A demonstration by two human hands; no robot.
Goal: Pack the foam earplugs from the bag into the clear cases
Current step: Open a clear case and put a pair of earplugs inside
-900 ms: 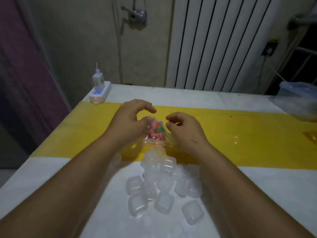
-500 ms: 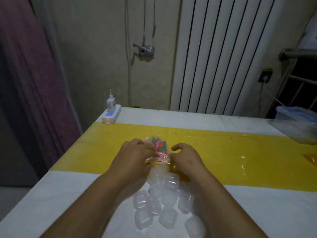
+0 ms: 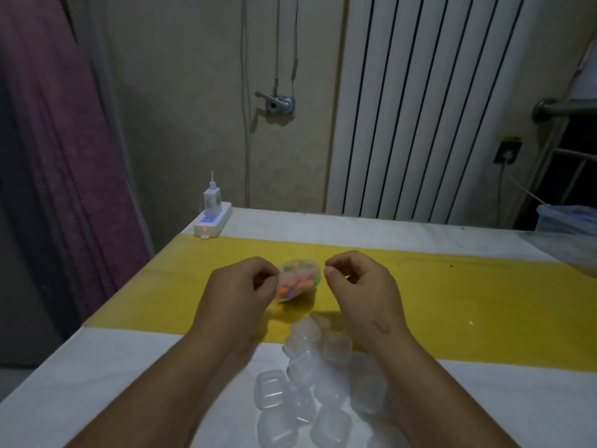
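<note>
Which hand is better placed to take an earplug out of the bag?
Probably right: the left hand grips the clear plastic bag of colourful foam earplugs, and the right hand is pinched beside its other edge.

Dim room: white radiator (image 3: 420, 108), purple curtain (image 3: 64, 156), beige wall (image 3: 193, 92).

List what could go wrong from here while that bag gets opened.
1. The bag, pinched between the left hand and right hand, may burst open and scatter earplugs across the table.
2. The clear cases lie heaped loosely just below both hands and could get knocked away.
</note>
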